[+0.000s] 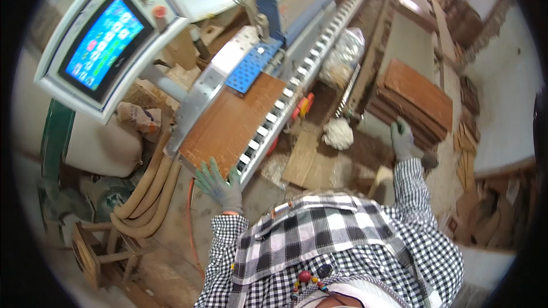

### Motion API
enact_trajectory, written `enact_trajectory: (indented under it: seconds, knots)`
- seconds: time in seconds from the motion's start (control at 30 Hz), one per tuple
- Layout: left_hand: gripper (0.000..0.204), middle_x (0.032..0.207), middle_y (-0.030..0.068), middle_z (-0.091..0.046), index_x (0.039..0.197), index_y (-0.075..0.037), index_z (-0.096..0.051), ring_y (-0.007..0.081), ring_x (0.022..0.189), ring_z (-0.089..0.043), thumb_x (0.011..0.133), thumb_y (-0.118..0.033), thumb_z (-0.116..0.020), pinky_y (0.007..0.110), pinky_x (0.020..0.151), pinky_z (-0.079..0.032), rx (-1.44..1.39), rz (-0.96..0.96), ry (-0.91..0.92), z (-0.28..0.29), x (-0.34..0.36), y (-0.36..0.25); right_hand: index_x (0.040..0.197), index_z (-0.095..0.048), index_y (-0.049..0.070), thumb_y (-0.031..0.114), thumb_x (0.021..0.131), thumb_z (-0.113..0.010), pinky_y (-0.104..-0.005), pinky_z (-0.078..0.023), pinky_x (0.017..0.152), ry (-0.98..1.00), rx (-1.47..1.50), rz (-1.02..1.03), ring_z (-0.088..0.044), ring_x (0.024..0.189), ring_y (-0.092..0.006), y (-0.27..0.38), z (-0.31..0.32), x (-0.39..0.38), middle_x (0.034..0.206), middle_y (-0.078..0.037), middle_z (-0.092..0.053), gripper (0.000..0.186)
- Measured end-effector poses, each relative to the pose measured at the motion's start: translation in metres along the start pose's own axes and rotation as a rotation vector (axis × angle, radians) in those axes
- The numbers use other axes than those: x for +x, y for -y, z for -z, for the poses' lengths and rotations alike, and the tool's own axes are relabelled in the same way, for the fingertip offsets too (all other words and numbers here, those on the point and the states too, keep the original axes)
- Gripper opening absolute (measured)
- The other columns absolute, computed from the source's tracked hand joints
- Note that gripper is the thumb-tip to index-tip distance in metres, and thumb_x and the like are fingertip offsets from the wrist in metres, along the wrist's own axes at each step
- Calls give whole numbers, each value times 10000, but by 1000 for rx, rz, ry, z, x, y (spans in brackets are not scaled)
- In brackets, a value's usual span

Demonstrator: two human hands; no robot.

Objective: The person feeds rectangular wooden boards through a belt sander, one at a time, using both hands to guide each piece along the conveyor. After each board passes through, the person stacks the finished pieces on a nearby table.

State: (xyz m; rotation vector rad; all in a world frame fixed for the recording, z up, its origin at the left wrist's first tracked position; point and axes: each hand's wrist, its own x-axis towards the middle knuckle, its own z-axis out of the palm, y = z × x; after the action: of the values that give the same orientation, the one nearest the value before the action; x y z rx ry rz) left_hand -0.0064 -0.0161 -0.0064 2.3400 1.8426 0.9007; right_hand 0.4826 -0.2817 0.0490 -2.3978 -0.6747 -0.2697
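My left hand (pixel 217 185), in a grey-green glove, lies with fingers spread on the near end of a reddish-brown wooden board (pixel 231 120). The board rests on the machine beside a track of white pads (pixel 268 124), and its far end reaches a blue perforated plate (pixel 251 68). My right hand (pixel 402 140), also gloved, is at the right, just before a stack of brown boards (pixel 414 97). Its fingers are curled; I cannot make out what, if anything, is in them.
A control panel (pixel 108 43) with a lit screen stands at upper left. Corrugated hoses (pixel 142 222) and a wooden stool (pixel 108 256) are at lower left. Between track and stack are a white lumpy bundle (pixel 338 133) and a plastic bag (pixel 342 57). A wall (pixel 502 114) borders the right.
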Motion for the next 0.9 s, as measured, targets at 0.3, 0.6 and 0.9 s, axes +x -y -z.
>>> enact_trajectory:
  seconds: [0.3,0.6,0.9]
  knots:
    - [705,1515,181,-327,1481,-162,-365,448,1384,-286,888,-434,-631,641,1122,-190,45,-46,-9,-9,4,5,1488,-345,59,432,913,-569,-436,-189,1184,8,-603,19,-290,1424,-270,-13,46,37,1541,-121,-341,720]
    - [698,1536,159,-316,1491,-191,-365,434,1402,-275,885,-411,-635,635,1131,-178,54,-31,7,-14,6,10,1534,-236,73,597,921,-478,-443,-75,1216,251,-795,-119,-186,1482,-268,-15,41,103,1600,-97,-233,843]
    - [679,1522,153,-345,1482,-202,-387,402,1393,-304,887,-427,-622,582,1136,-216,95,-10,-24,-18,5,20,1432,-412,37,506,935,-514,-467,-125,1198,109,-657,113,-318,1403,-299,-15,47,55,1486,-137,-411,691]
